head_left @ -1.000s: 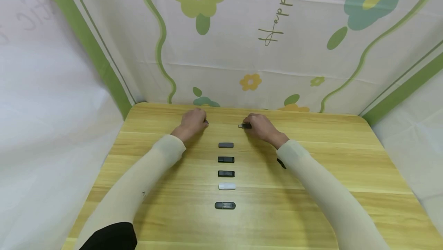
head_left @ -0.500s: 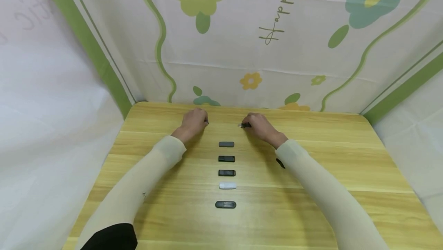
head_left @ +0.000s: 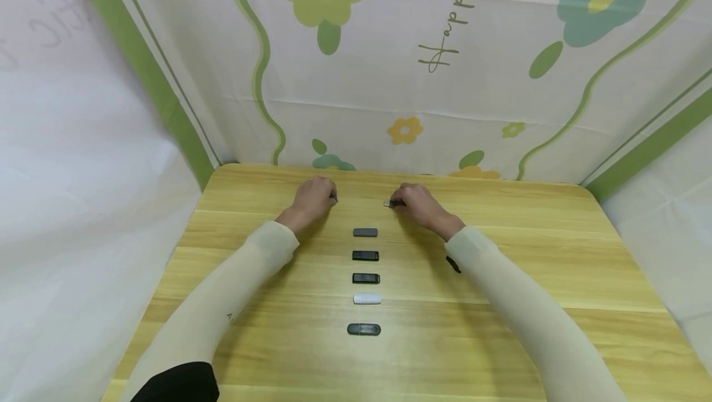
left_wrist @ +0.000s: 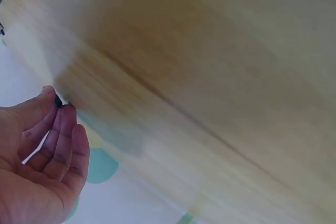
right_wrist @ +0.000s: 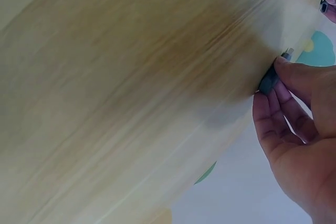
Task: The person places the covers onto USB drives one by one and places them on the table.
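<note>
Near the far edge of the table, my right hand [head_left: 421,204] pinches a black USB flash drive [right_wrist: 269,81] between thumb and fingers. Its bare metal plug [head_left: 387,203] points left, toward the other hand. To the left, across a gap, my left hand [head_left: 314,199] pinches a small dark cap [left_wrist: 58,100], mostly hidden by the fingertips. In the right wrist view the cap's hollow end [right_wrist: 323,7] shows. Between the arms, more flash drives lie in a column: a grey one [head_left: 365,232], two black ones [head_left: 365,255], a white one [head_left: 367,299] and a dark rounded one [head_left: 364,329].
The wooden table [head_left: 473,352] carries everything. A white curtain [head_left: 356,80] with printed flowers hangs right behind its far edge, and more white cloth [head_left: 83,204] hangs at the sides. A small black object [head_left: 453,264] shows beside the right sleeve.
</note>
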Motion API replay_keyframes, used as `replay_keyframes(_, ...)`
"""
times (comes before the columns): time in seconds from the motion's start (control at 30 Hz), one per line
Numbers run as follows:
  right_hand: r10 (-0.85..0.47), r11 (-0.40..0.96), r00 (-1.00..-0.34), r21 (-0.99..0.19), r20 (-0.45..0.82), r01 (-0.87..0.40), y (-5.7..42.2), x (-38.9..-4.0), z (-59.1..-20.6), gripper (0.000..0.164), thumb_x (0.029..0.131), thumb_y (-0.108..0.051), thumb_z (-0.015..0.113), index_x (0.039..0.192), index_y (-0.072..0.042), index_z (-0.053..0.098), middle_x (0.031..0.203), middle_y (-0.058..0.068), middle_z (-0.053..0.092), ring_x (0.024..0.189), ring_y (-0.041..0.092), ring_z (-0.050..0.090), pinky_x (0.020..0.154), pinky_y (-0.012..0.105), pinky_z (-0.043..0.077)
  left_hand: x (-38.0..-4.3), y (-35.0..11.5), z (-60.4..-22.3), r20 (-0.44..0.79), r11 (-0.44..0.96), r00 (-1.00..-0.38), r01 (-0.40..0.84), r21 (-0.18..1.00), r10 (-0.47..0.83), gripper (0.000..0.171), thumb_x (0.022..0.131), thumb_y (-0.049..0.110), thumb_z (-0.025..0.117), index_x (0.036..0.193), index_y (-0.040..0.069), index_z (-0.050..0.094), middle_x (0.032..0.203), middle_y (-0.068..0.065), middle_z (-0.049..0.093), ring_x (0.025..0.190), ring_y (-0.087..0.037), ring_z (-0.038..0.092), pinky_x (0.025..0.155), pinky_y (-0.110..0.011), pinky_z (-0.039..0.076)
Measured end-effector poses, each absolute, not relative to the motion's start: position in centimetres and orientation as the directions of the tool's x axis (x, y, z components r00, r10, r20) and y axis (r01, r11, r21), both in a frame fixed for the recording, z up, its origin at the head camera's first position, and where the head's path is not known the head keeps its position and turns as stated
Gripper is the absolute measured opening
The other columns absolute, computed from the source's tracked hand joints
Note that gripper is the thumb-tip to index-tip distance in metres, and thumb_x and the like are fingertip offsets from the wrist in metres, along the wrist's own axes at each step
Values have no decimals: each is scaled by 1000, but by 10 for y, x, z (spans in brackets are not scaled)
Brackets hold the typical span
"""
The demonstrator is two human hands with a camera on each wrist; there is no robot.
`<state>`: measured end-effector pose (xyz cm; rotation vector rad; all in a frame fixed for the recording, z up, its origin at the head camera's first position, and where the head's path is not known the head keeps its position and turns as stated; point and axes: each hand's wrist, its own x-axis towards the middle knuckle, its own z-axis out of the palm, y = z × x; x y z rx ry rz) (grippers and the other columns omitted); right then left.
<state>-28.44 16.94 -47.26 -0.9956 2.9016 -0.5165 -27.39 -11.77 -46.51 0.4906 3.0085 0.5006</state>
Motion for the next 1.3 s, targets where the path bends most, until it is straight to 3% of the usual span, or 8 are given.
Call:
replay_keyframes(0.97, -624, 718, -771, -296, 128, -630, 153, -279, -457, 20, 91, 1, 81, 112, 0, 80, 111, 15, 77, 100, 28, 73, 86, 42, 61, -265, -100, -456, 26, 846, -905, 407, 343, 425, 12, 102, 7, 68, 99, 6, 80, 97, -6, 77, 87, -21, 72, 80, -38, 61)
replay_keyframes(1.3, -643, 698, -755, -308, 126, -646, 141, -276, -455, 18, 93, 0, 80, 111, -2, 80, 110, 12, 77, 101, 25, 73, 87, 39, 61, -261, -86, -450, 33, 834, -895, 428, 348, 445, 11, 101, 7, 68, 101, 7, 79, 99, -6, 78, 91, -21, 72, 82, -39, 60)
